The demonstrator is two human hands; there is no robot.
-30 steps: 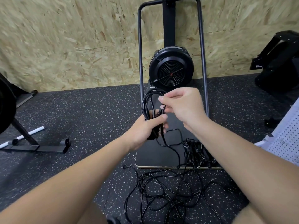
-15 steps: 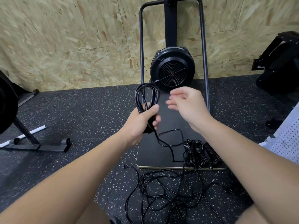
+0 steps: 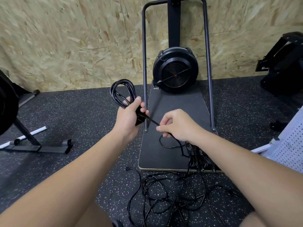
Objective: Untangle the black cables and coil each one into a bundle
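Left hand (image 3: 129, 116) fist-closed around coiled black cable (image 3: 123, 94), loops standing up above fist. Free tail (image 3: 153, 122) of same cable runs taut from fist to right hand (image 3: 177, 125), pinched between thumb and curled fingers. Finished bundles (image 3: 199, 157) lie on dark board (image 3: 164, 154) of fan machine (image 3: 175, 70), just under right wrist. Tangled cables (image 3: 165, 192) on speckled rubber floor (image 3: 73, 112), two-pin plug (image 3: 127, 168) at left edge. No legible writing or brand.

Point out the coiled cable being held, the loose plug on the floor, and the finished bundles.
coil (image 3: 123, 90), head view, top loops.
plug (image 3: 127, 168), head view, plug body.
bundles (image 3: 199, 158), head view, wrapped middle.
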